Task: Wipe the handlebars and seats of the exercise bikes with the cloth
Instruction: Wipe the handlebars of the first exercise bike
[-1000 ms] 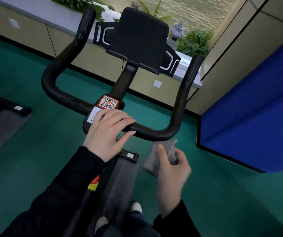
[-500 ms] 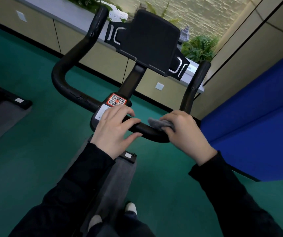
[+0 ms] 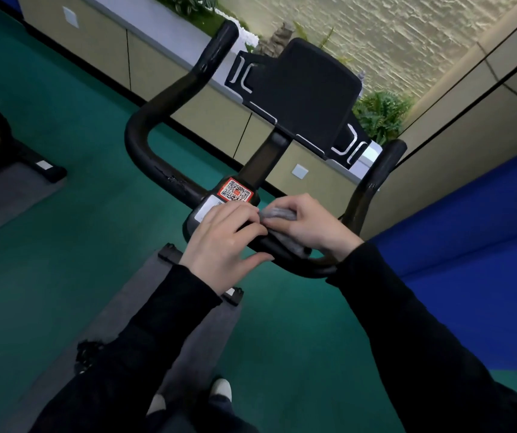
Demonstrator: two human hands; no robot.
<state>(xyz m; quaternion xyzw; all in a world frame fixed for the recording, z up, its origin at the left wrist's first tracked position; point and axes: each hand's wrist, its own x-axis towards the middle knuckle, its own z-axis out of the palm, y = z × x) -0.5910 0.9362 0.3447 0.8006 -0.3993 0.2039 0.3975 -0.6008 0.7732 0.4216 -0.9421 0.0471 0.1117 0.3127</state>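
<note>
A black U-shaped handlebar (image 3: 160,126) of an exercise bike fills the middle of the view, with a black console (image 3: 305,95) above it and a red QR sticker (image 3: 235,190) at its centre. My left hand (image 3: 223,245) rests over the centre of the bar, fingers curled round it. Right beside it, my right hand (image 3: 313,226) grips a grey cloth (image 3: 277,213) wrapped round the near crossbar, touching my left fingers. The seat is not in view.
Green floor (image 3: 63,245) lies all round, with a grey mat (image 3: 169,314) under the bike. Another bike's base (image 3: 16,154) sits at the left. A blue padded wall (image 3: 470,245) stands close on the right, beige cabinets and plants behind.
My right hand brought the cloth up from below the bar, closed it round the right side of the crossbar, then slid it left up against my left hand. My left hand stayed on the centre.
</note>
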